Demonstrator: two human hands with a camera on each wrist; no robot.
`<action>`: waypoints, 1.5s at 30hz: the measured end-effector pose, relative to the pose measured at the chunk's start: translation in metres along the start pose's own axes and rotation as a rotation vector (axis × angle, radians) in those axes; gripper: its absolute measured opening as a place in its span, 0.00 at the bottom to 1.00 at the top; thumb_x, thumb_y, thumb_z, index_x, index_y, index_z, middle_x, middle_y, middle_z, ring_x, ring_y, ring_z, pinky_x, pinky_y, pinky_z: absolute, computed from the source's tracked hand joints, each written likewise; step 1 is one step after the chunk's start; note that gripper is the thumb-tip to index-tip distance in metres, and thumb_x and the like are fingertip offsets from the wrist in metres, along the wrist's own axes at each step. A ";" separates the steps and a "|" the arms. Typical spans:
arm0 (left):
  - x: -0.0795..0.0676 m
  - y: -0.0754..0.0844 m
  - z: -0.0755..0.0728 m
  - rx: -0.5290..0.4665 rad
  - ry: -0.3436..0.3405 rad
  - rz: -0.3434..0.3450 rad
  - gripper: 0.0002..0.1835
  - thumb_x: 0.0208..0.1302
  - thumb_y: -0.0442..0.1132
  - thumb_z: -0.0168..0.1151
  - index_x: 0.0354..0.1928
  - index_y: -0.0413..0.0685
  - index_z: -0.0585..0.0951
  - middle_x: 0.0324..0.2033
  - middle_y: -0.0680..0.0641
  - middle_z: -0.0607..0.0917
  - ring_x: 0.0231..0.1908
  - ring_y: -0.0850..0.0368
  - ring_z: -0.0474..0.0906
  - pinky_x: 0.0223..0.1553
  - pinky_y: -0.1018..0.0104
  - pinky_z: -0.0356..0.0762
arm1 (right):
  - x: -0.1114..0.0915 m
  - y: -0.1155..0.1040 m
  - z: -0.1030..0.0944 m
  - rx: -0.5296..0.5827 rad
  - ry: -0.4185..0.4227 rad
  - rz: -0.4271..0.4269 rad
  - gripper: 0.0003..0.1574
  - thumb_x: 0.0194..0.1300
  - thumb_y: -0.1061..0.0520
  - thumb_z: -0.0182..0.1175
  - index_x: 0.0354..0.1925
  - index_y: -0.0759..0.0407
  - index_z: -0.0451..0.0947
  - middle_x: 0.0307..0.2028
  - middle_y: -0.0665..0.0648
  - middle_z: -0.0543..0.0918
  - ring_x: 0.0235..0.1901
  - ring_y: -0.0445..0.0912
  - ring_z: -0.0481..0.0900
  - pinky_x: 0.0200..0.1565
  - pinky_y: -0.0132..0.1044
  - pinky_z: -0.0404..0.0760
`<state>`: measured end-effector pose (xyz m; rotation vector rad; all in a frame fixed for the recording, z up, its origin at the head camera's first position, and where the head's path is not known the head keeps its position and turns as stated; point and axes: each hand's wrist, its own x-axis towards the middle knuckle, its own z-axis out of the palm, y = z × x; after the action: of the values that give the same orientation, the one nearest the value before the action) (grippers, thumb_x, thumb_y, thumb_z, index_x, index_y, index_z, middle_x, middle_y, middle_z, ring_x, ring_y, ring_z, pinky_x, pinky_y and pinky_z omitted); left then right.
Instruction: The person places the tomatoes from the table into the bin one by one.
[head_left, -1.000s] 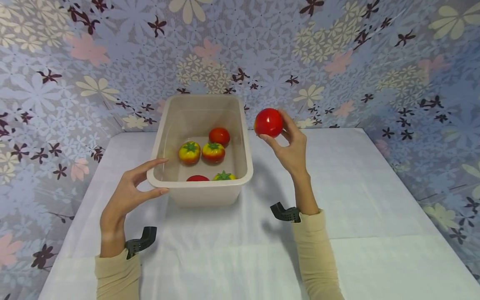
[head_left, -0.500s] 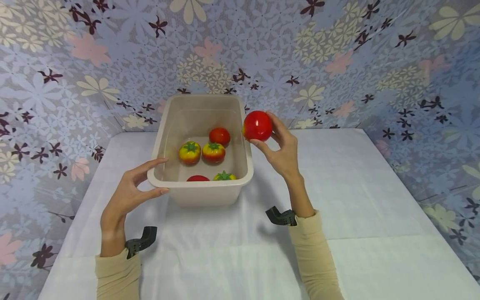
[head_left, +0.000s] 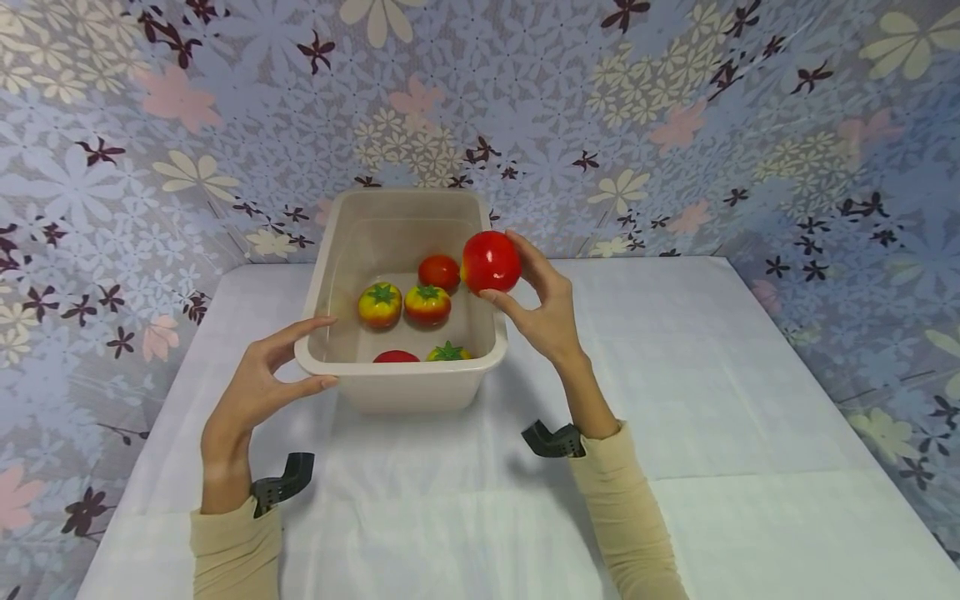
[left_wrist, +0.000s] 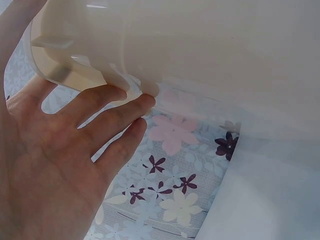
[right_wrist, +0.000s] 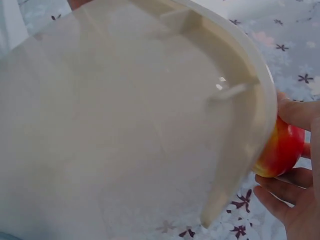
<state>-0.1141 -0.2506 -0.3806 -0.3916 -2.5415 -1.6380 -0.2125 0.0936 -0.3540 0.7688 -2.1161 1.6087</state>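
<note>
My right hand [head_left: 543, 308] holds a shiny red toy tomato [head_left: 491, 262] between thumb and fingers, over the right rim of a beige plastic bin [head_left: 397, 390]. In the right wrist view, yellow shows on the lower side of this tomato [right_wrist: 281, 152], partly behind the bin's rim. My left hand [head_left: 251, 387] grips the bin's front left corner, thumb at the front and a finger over the rim. Inside the bin lie several more tomatoes, such as a yellow-red one with a green top [head_left: 379, 306] and a red one [head_left: 438, 272]. The front wall partly hides two of them.
Under the bin is a table with a white cloth [head_left: 720, 400]. A flowered wall covering [head_left: 555, 108] rises behind and at both sides. Each wrist carries a black camera mount, the left mount [head_left: 285, 483] beside the bin's front and the right mount [head_left: 553, 439] nearer the middle.
My right hand has carried the tomato leftward and slightly down, from beside the bin to over its right rim. The left hand and the bin have stayed in place.
</note>
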 end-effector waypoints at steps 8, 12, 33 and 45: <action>0.000 -0.002 0.000 -0.003 0.002 0.018 0.37 0.51 0.30 0.73 0.66 0.49 0.74 0.69 0.41 0.69 0.66 0.57 0.64 0.62 0.27 0.60 | -0.001 -0.010 0.010 -0.027 -0.045 0.025 0.44 0.55 0.67 0.69 0.68 0.66 0.66 0.65 0.63 0.73 0.64 0.55 0.72 0.70 0.49 0.65; 0.001 -0.001 0.000 -0.003 0.001 0.014 0.37 0.51 0.30 0.73 0.66 0.49 0.74 0.70 0.41 0.68 0.67 0.45 0.63 0.62 0.26 0.60 | -0.001 -0.030 0.012 -0.012 -0.064 0.027 0.42 0.54 0.70 0.68 0.66 0.73 0.65 0.64 0.69 0.73 0.63 0.60 0.72 0.69 0.51 0.66; 0.000 0.000 0.000 -0.005 0.000 0.011 0.38 0.51 0.30 0.73 0.67 0.49 0.73 0.70 0.41 0.68 0.67 0.43 0.62 0.63 0.27 0.59 | -0.002 0.006 0.011 -0.015 -0.132 -0.005 0.59 0.56 0.29 0.64 0.74 0.54 0.56 0.70 0.61 0.66 0.72 0.48 0.62 0.72 0.56 0.57; 0.000 0.003 0.000 0.056 -0.030 -0.018 0.40 0.54 0.35 0.72 0.70 0.53 0.69 0.72 0.42 0.64 0.71 0.38 0.57 0.62 0.25 0.56 | -0.005 0.005 -0.004 -0.066 -0.137 0.034 0.47 0.59 0.57 0.69 0.73 0.55 0.61 0.71 0.55 0.66 0.72 0.47 0.60 0.74 0.54 0.54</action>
<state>-0.1131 -0.2497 -0.3781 -0.3927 -2.6130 -1.5751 -0.2116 0.0991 -0.3597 0.8477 -2.2774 1.5341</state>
